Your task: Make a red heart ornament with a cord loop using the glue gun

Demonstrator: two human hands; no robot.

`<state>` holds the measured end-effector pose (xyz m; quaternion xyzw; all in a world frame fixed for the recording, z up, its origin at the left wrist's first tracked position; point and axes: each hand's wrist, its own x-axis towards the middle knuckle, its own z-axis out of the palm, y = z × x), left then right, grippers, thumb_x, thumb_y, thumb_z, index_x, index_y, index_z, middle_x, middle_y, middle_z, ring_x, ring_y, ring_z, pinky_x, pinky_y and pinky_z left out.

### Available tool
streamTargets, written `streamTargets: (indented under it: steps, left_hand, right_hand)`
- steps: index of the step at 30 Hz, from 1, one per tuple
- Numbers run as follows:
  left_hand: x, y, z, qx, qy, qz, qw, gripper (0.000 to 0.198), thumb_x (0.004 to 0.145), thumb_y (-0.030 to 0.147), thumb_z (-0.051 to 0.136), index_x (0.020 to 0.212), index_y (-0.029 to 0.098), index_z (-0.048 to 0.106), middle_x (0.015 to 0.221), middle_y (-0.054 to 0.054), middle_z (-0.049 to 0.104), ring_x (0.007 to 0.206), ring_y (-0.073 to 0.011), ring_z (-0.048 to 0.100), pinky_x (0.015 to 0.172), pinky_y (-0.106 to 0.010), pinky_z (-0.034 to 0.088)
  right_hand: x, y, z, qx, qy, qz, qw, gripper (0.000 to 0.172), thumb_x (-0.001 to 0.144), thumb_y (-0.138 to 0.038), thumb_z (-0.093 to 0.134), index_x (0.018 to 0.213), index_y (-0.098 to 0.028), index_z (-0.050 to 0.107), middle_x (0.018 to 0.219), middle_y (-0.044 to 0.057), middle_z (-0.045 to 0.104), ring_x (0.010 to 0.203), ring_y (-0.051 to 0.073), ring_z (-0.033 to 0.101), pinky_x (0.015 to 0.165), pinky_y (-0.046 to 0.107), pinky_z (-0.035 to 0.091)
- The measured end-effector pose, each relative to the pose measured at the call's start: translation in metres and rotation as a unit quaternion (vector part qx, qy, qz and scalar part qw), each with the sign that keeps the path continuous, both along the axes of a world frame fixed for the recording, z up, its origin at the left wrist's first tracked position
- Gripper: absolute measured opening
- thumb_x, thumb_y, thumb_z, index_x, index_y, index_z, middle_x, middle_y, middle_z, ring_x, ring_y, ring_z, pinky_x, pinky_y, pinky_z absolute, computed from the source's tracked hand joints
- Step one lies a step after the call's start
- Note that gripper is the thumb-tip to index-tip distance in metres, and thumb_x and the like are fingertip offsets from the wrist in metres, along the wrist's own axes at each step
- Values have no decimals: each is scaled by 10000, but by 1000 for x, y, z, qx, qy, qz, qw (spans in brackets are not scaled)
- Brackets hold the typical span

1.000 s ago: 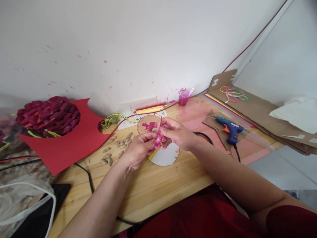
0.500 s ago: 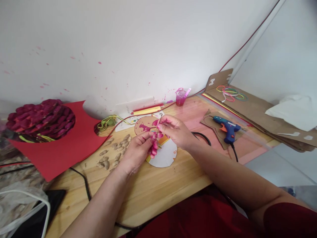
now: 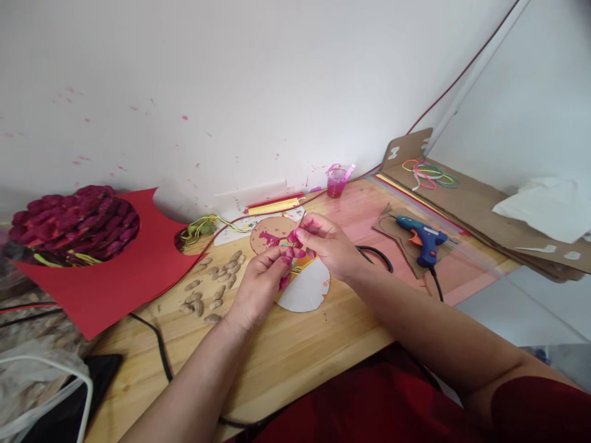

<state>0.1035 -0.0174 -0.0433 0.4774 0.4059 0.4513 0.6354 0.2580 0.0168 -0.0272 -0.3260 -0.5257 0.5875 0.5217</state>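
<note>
The left hand (image 3: 265,274) and the right hand (image 3: 325,243) are raised over the table (image 3: 281,363), fingertips nearly meeting. Both hands are closed in a pinch on a thin strand (image 3: 303,216); its upper end projects above the right fingertips, and its lower part runs down to the left fingertips, where it is largely hidden. The fingertips are stained pink.

Below the hands: a white disc (image 3: 305,292), partly covered by the fingers. Beyond the left fingertips: a brown disc (image 3: 263,231) with pink stains.

Left of the left hand: peanuts (image 3: 197,306), loose on the table. Farther left: a red card (image 3: 133,280) with curved cut edges, and a magenta cluster (image 3: 78,221) at one of these edges. Beyond the left hand, near the card: green yarn (image 3: 201,229).

Beyond the right hand, near the wall: a cup (image 3: 336,186) of magenta liquid with a utensil standing tilted in it. Right of the right hand, well apart: a blue glue gun (image 3: 429,243) on a cardboard piece (image 3: 396,234). Farther out on that side: coloured cords (image 3: 431,175) on brown board (image 3: 475,203).
</note>
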Motion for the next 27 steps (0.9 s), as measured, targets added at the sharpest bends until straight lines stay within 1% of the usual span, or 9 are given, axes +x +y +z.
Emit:
streamTargets:
  steps: [3, 6, 10, 13, 15, 18, 20, 24, 27]
  left_hand:
    - [1, 0, 1, -24, -36, 11, 999, 263, 802, 416, 706, 812, 161, 643, 545, 66, 389, 477, -67, 349, 456, -213, 216]
    - [1, 0, 1, -41, -67, 11, 997, 248, 801, 391, 718, 850, 155, 659, 560, 67, 390, 475, -56, 351, 457, -206, 221]
    - [-1, 1, -1, -27, -48, 6, 998, 226, 818, 378, 694, 838, 153, 677, 541, 67, 364, 477, -64, 332, 460, -212, 218]
    - [-1, 2, -2, -18, -23, 6, 1000, 204, 826, 363, 680, 844, 160, 686, 538, 62, 377, 482, -69, 317, 461, -218, 215]
    - [-1, 2, -2, -23, -25, 8, 999, 190, 820, 349, 685, 851, 162, 689, 548, 62, 380, 489, -68, 314, 464, -214, 217]
    - [1, 2, -1, -36, -38, 8, 999, 183, 804, 335, 690, 821, 154, 674, 555, 64, 369, 496, -66, 325, 471, -206, 236]
    - [1, 2, 0, -42, -38, 4, 998, 184, 801, 336, 682, 799, 155, 650, 561, 60, 393, 501, -68, 351, 476, -204, 256]
    - [-1, 3, 1, -27, 4, -4, 1000, 178, 812, 340, 646, 783, 171, 598, 588, 47, 462, 510, -77, 382, 482, -207, 272]
    - [-4, 5, 1, 16, 70, -15, 997, 192, 851, 352, 591, 763, 183, 572, 577, 45, 476, 505, -88, 384, 484, -220, 279]
  right_hand:
    - [1, 0, 0, 3, -3, 11, 1000, 290, 813, -404, 721, 789, -208, 507, 763, -19, 633, 583, 96, 555, 509, 231, 365]
    - [2, 0, 0, -2, 4, 26, 1000, 301, 821, -413, 715, 808, -210, 492, 781, -23, 635, 585, 93, 563, 508, 230, 344]
    - [2, -1, -1, 4, 1, 30, 1000, 303, 827, -418, 710, 808, -213, 489, 754, -33, 606, 580, 99, 552, 533, 246, 372]
    - [2, -2, 0, 20, -30, 9, 999, 286, 841, -413, 697, 796, -213, 498, 733, -29, 593, 586, 107, 541, 542, 253, 390]
    - [2, -2, 0, 32, -45, -4, 998, 278, 849, -412, 689, 789, -214, 503, 737, -20, 604, 598, 110, 539, 539, 248, 397]
    - [3, -1, 0, 49, -43, -15, 998, 268, 849, -413, 685, 792, -212, 517, 758, -6, 633, 647, 118, 563, 535, 233, 422]
    - [3, 1, 0, 50, -27, -18, 998, 270, 838, -419, 696, 805, -211, 527, 762, -4, 643, 690, 126, 591, 541, 223, 452]
    - [4, 3, -1, 18, 27, 10, 999, 299, 816, -437, 727, 849, -225, 518, 762, -23, 654, 712, 135, 643, 538, 218, 498]
    - [5, 3, 1, -12, 54, 44, 997, 343, 799, -456, 749, 874, -239, 495, 816, -27, 673, 726, 147, 690, 512, 208, 502]
